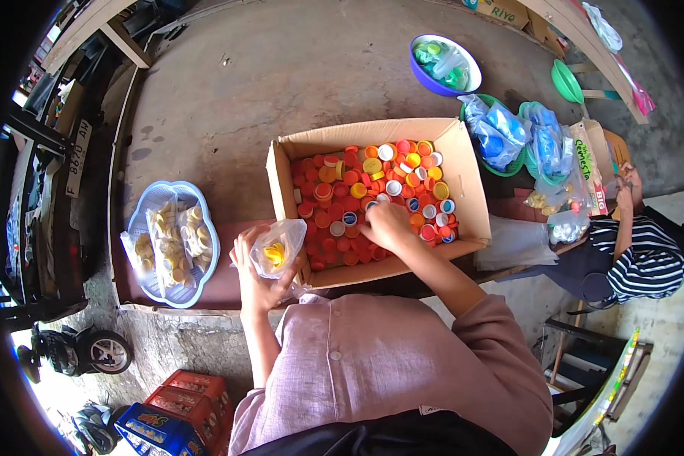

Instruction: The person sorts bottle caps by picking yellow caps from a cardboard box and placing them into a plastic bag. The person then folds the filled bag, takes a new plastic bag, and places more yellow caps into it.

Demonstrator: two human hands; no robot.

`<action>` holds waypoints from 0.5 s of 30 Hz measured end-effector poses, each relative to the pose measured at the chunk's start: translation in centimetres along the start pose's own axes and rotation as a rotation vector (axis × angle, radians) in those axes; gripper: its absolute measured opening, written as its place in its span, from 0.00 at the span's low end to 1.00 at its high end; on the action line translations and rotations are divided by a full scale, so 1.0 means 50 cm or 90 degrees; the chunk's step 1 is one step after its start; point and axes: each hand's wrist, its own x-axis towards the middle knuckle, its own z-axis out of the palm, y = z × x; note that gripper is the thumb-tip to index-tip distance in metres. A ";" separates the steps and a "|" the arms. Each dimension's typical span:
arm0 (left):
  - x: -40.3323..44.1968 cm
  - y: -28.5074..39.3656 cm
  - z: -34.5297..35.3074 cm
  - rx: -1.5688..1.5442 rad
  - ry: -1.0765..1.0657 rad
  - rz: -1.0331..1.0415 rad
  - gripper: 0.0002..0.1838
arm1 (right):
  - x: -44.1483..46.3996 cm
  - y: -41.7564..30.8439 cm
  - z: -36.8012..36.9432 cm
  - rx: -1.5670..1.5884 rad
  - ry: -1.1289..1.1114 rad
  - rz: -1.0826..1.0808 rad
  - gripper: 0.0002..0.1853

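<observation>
My left hand (252, 267) is closed around a clear plastic bag (290, 234) with a few yellow bottle caps (274, 254) in it, held at the box's near left corner. A cardboard box (281, 182) lies in front of me, full of loose bottle caps (323, 191), mostly red and orange, with some yellow, white and blue. Inside the box, my right hand (387, 226) reaches down to the caps with its fingers bent together. What the fingertips hold, if anything, is hidden.
On the left, a light blue basket (214, 254) holds several filled bags. A purple bowl (442, 85) and green baskets (501, 169) with bagged items stand right. Flat plastic bags (515, 242) lie beside the box. Another person in a striped shirt (646, 262) works at far right.
</observation>
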 end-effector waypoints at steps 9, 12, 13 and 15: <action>-0.002 0.005 -0.003 -0.007 0.007 -0.006 0.36 | -0.010 -0.010 -0.027 0.023 -0.060 0.140 0.07; -0.004 0.001 -0.005 0.019 -0.013 -0.009 0.37 | -0.024 -0.046 -0.081 0.264 0.265 -0.036 0.06; -0.005 -0.002 -0.004 0.032 -0.013 -0.002 0.37 | -0.026 -0.067 -0.106 0.349 0.268 -0.107 0.06; -0.003 -0.001 -0.001 0.043 -0.018 0.011 0.37 | -0.025 -0.124 -0.145 0.442 0.276 -0.239 0.06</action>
